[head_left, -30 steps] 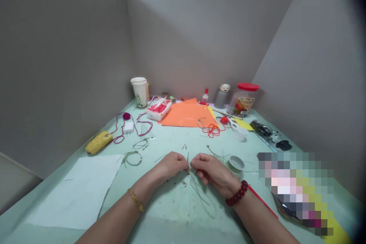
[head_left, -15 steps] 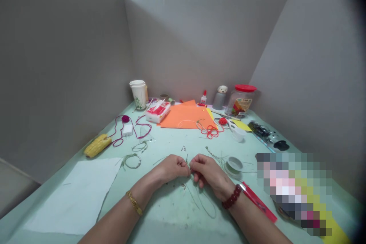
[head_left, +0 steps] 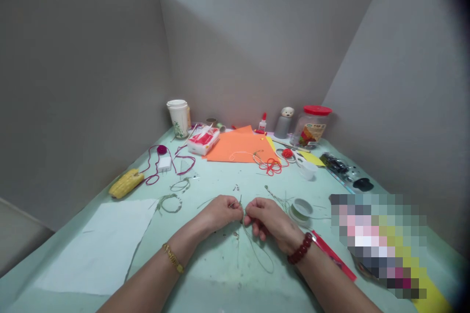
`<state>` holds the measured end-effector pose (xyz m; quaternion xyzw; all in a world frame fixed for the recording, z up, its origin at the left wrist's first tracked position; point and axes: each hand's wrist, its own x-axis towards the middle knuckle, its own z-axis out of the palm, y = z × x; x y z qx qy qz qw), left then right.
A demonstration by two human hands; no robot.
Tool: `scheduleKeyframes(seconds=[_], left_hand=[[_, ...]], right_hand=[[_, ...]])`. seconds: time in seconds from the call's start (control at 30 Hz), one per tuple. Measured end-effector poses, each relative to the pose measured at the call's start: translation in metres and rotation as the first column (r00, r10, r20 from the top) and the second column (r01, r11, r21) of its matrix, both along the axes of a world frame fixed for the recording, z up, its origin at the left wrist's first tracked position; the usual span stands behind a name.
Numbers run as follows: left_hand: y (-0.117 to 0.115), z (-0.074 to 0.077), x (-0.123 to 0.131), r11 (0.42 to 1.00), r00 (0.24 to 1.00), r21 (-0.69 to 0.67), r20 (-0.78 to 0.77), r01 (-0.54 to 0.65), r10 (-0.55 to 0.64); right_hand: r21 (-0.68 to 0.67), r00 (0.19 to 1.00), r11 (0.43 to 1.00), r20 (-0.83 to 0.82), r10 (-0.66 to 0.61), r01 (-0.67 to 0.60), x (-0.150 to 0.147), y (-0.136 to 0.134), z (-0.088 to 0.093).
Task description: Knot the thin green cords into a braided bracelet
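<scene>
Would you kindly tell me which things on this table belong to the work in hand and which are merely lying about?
In use:
- left hand and right hand, both pinching the green cord
- spool, beside the right hand

Lying about:
- corn cob
- paper cup
- orange paper
- red cord
- glue bottle
- jar

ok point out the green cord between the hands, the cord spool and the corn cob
green cord (head_left: 271,268): head view, on its loose loop nearest the camera
cord spool (head_left: 301,209): head view, on its top face
corn cob (head_left: 127,183): head view, on the middle of the kernels
</scene>
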<state>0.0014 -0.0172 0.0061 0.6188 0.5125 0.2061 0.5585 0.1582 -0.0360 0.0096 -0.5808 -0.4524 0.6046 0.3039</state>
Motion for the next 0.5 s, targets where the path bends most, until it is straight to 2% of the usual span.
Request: scheduleKeyframes(seconds=[0.27, 0.5], left_hand=[[0.001, -0.006, 0.0, 0.999, 1.0, 0.034, 0.03, 0.01, -0.011], [0.003, -0.013, 0.001, 0.997, 1.0, 0.08, -0.01, -0.016, 0.017]], right_hand=[[0.003, 0.995, 0.997, 0.064, 0.074, -0.074, 0.0, 0.0, -0.001], [-0.01, 0.991, 0.993, 0.064, 0.12, -0.12, 0.001, 0.0, 0.001]])
